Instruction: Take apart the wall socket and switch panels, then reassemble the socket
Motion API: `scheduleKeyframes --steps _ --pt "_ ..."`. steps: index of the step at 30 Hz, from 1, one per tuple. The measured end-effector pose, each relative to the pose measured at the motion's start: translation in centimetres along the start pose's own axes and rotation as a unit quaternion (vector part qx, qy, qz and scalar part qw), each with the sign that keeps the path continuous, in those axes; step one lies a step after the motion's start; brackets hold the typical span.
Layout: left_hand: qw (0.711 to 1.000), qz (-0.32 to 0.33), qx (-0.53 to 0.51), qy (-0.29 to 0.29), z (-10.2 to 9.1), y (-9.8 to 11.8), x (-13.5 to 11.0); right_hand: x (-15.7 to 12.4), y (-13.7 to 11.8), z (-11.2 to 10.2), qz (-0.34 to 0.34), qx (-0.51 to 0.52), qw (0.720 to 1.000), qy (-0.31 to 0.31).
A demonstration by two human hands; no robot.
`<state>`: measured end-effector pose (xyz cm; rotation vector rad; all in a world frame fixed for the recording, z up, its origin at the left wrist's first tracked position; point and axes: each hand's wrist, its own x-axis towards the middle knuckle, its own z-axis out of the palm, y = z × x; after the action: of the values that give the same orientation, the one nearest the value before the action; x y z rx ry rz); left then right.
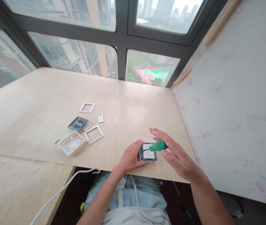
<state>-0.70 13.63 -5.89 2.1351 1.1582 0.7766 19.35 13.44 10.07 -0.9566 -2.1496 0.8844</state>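
A white wall socket with a dark grey inner frame (148,155) lies near the front edge of the table. My left hand (130,157) is closed on its left side, thumb along the near edge and fingers at the far corner. A green-handled screwdriver (158,146) slants over the socket, its tip at the left screw hole. In my right hand (178,154), the screwdriver's handle end sits between the thumb and the loosely stretched fingers. Whether the palm presses on the handle is hidden.
Left on the table (128,103) are a white back box (72,143), a grey socket module (77,123), two white frames (87,107) (94,135) and a small white insert (100,118). A white cable (62,187) crosses the front left gap. Windows stand behind, a papered wall (229,109) right.
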Motion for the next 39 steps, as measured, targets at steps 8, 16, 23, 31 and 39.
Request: scheduleKeyframes --steps 8,16,23,31,39 --pt "1.0 -0.007 -0.007 -0.006 0.0 0.0 0.0 1.5 -0.1 0.1 -0.082 -0.155 0.981 0.086" --pt "1.0 -0.001 -0.005 0.006 0.0 0.0 0.0 0.9 -0.8 0.2 -0.043 -0.07 0.996 0.032" --pt "1.0 -0.001 -0.016 -0.008 -0.4 0.4 0.2 0.7 -0.1 0.3 -0.025 -0.109 0.992 0.057" --pt "1.0 -0.004 -0.014 0.006 0.1 -0.1 -0.1 1.7 -0.6 0.6 -0.049 -0.198 0.977 0.063" --pt "1.0 0.012 -0.022 0.01 -0.2 0.3 0.2 0.8 -1.5 0.1 -0.057 -0.106 0.993 -0.013"
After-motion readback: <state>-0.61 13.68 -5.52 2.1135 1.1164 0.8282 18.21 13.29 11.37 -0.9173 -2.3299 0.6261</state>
